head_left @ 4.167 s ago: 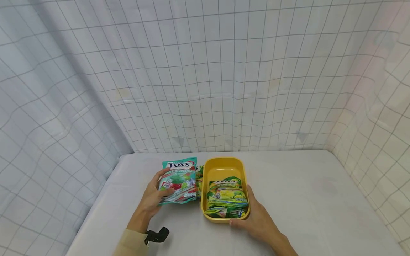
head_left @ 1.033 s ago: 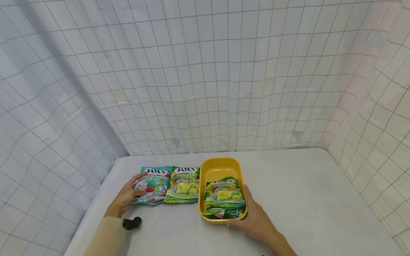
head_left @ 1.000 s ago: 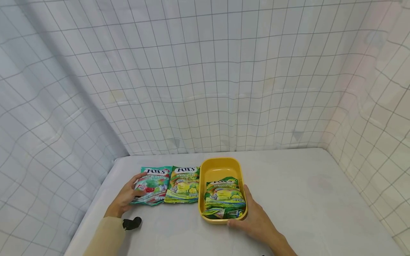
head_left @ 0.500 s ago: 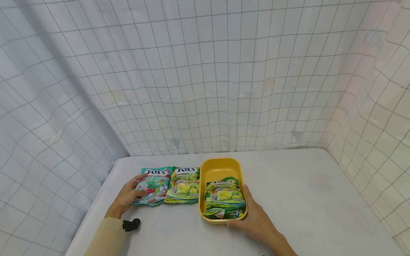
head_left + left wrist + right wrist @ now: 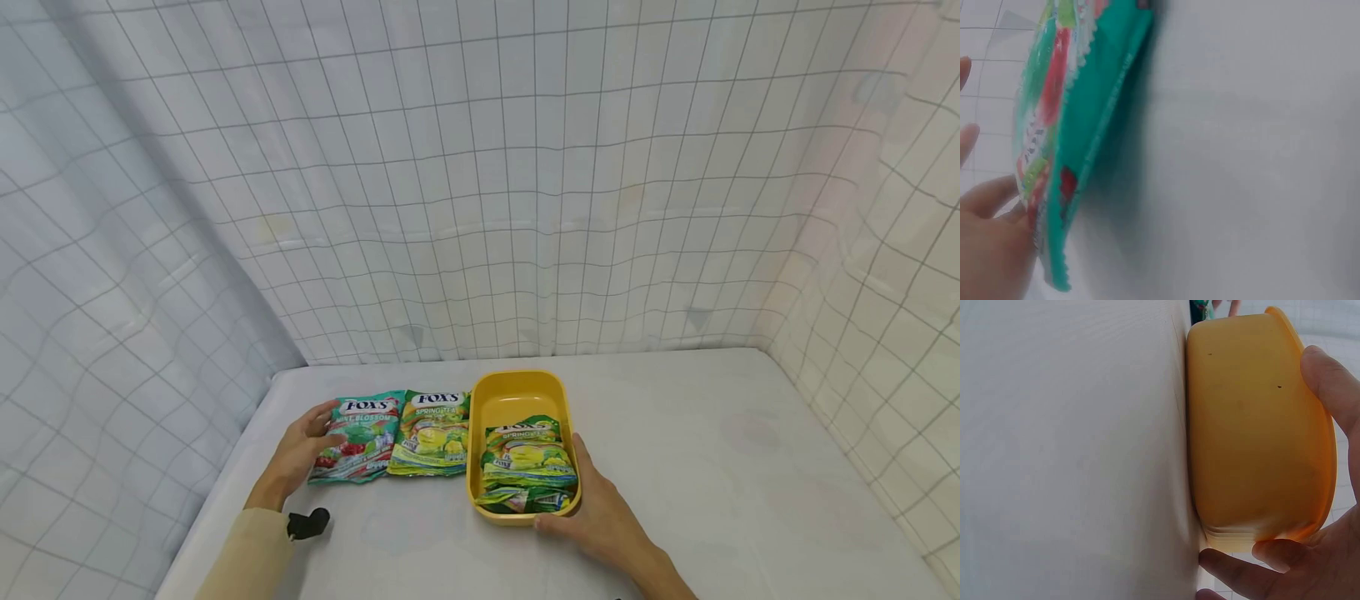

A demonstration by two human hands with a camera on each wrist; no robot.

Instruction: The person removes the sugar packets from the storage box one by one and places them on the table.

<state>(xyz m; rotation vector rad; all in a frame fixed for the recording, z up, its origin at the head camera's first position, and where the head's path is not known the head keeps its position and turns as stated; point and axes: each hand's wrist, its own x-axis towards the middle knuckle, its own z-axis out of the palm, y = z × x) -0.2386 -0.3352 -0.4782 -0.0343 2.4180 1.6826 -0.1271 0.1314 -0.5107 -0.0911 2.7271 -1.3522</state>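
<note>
A teal Fox's Mint Blossom candy bag (image 5: 367, 429) lies at the left of the row. My left hand (image 5: 296, 454) is at its left edge, with fingers spread and the thumb over the front; in the left wrist view the hand (image 5: 994, 256) touches the bag's side (image 5: 1088, 106). Right of it lies a green-yellow Fox's Spring Tea bag (image 5: 431, 437), against a yellow plastic container (image 5: 517, 383). Inside the container are another Spring Tea bag (image 5: 528, 454) and a folded green packet (image 5: 525, 500). My right hand (image 5: 600, 512) grips the container's near right corner.
A white cloth covers the table (image 5: 697, 467). White grid-patterned curtain (image 5: 480, 183) encloses the back and both sides. A black strap end (image 5: 309, 523) sticks out from the left wrist beside the beige sleeve (image 5: 251, 550).
The left hand carried the Mint Blossom bag leftward and laid it beside the Spring Tea bag, uncovering that one. Lately its fingers have drawn back toward the bag's left edge. The right hand keeps its place.
</note>
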